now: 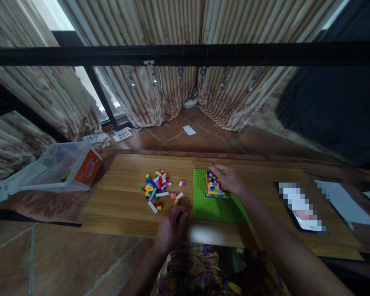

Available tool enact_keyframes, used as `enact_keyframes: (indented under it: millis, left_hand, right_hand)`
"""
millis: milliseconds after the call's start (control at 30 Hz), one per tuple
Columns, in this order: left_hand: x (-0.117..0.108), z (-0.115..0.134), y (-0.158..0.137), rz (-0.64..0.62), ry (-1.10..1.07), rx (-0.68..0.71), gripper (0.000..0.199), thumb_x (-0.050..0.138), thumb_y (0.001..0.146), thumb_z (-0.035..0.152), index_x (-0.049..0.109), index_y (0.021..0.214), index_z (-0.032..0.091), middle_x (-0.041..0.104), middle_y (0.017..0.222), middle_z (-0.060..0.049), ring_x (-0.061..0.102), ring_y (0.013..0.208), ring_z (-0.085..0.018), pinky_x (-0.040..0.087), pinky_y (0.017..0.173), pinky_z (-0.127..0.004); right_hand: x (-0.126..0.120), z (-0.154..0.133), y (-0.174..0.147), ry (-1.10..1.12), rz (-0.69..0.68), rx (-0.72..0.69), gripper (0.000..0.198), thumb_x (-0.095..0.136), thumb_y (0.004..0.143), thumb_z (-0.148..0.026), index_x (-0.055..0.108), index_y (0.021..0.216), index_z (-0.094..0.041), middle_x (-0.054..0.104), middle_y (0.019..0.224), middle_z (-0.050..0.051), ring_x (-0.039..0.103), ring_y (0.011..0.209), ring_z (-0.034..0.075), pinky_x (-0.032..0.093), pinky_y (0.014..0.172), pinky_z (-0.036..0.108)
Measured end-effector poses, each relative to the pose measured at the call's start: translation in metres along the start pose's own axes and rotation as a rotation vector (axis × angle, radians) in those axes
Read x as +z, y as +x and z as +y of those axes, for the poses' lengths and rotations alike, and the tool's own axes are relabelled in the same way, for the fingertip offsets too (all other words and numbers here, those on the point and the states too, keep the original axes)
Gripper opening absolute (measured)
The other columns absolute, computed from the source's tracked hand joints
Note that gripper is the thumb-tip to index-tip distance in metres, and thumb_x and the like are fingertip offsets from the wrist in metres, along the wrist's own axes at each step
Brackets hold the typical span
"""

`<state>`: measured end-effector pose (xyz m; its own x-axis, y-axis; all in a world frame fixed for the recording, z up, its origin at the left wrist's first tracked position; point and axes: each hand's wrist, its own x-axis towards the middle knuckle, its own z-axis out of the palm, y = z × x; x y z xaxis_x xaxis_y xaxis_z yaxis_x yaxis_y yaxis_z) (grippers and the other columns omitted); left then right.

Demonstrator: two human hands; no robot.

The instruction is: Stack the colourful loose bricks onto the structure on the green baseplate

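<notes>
My right hand (230, 177) reaches over a low, many-coloured block of toy bricks (215, 190) on a green baseplate (214, 210). Its fingers are bent together at the block's back edge and hide part of the top. Whatever they pinch is too small to make out. My left hand (171, 227) rests on the table's near side with curled fingers; what it holds, if anything, is hidden. Just beyond its knuckles lies a yellow brick (176, 202). A pile of loose toy bricks (156, 185) spreads left of the baseplate, and a pink-and-white brick (181, 183) lies between them.
On the wooden table (117, 205), a phone-like dark-edged device (300, 209), its screen blurred, lies to the right. White paper (347, 201) is beyond it. A clear plastic bin (61, 164) with an orange label stands at left. A black bar (185, 55) crosses above the far side.
</notes>
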<state>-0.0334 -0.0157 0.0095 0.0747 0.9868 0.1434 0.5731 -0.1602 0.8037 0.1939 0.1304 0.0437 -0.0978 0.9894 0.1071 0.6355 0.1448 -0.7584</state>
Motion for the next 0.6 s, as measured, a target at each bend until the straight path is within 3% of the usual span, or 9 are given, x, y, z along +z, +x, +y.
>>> enact_keyframes:
  millis: [200,600]
  left_hand:
    - [0.0001,0.0,0.0,-0.008,0.007,-0.002,0.014,0.049,0.09,0.027,0.06,0.087,0.019,0.067,0.084,-0.005,0.065,0.081,-0.019,0.049,0.073,-0.029]
    - [0.0045,-0.0036,0.0008,-0.005,0.049,-0.004,0.015,0.049,0.091,0.026,0.061,0.088,0.018,0.067,0.084,-0.004,0.065,0.08,-0.017,0.049,0.073,-0.028]
  right_hand:
    - [-0.0005,0.0008,0.0085,-0.019,-0.146,-0.071,0.035,0.05,0.088,-0.047,0.075,0.082,-0.023,0.074,0.083,0.002,0.067,0.081,0.02,0.047,0.075,0.031]
    - [0.0028,0.0,0.0062,0.04,-0.15,-0.043,0.033,0.054,0.087,-0.046,0.075,0.083,-0.021,0.075,0.082,0.001,0.066,0.078,0.019,0.045,0.071,0.029]
